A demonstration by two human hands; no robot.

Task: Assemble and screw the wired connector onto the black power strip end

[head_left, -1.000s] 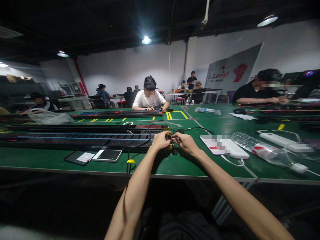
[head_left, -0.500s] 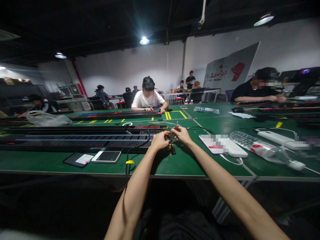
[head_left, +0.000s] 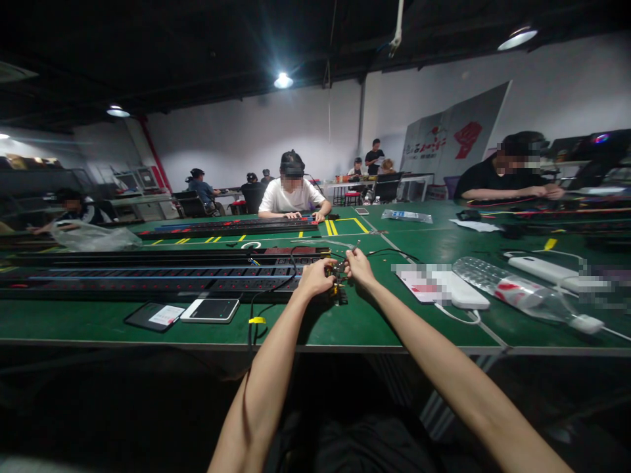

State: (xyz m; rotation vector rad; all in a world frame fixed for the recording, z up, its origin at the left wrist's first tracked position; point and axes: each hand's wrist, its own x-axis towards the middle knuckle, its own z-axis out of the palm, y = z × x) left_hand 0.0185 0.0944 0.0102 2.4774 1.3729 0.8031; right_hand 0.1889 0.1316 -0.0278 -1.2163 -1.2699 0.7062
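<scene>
A long black power strip (head_left: 197, 279) with rows of sockets and red dots lies across the bench. At its right end is a small dark assembly (head_left: 338, 276) with yellow parts, perhaps a circuit board. My left hand (head_left: 315, 278) is closed at this end, thumb and fingers curled round its edge. Just to the right, my right hand (head_left: 359, 268) is closed in a pinch beside the assembly. A thin shiny piece (head_left: 357, 246) pokes up from its fingers, too small to name. A black cable (head_left: 252, 303) loops over the strip and down past the bench edge.
Left of my arms lie a white-edged phone (head_left: 210, 310) and a black flat case (head_left: 154, 316). To the right are a white power bank (head_left: 466, 289), a plastic bottle (head_left: 517, 295) and a white charger (head_left: 547, 272). A co-worker (head_left: 292, 190) sits across the green bench (head_left: 374, 322).
My right hand has moved slightly right, away from the left hand, and the thin shiny piece tilts differently. My left hand stays in place.
</scene>
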